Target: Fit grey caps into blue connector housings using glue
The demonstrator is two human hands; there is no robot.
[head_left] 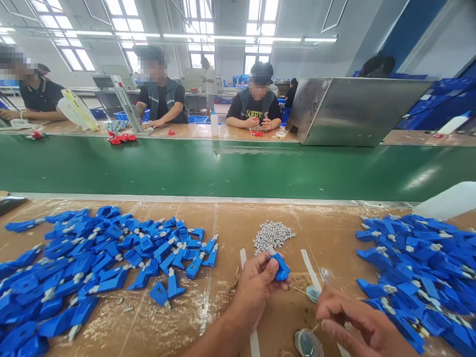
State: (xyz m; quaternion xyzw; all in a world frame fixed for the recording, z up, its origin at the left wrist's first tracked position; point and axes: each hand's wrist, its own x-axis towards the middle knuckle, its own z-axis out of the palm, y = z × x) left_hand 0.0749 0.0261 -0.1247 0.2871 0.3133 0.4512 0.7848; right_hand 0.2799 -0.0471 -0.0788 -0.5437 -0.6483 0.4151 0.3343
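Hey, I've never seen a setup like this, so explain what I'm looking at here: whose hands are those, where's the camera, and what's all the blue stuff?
There's no machine gripping anything: these are a person's bare hands, seen from a camera worn on the head, looking forward and down. The left hand holds a blue plastic piece. The right hand is beside a small round dish; whatever its fingers pinch is hard to make out. On the brown tabletop, similar blue pieces with grey bits lie in a left heap and a right heap, with a pile of small grey parts between. Beyond a green strip, other people sit at work.
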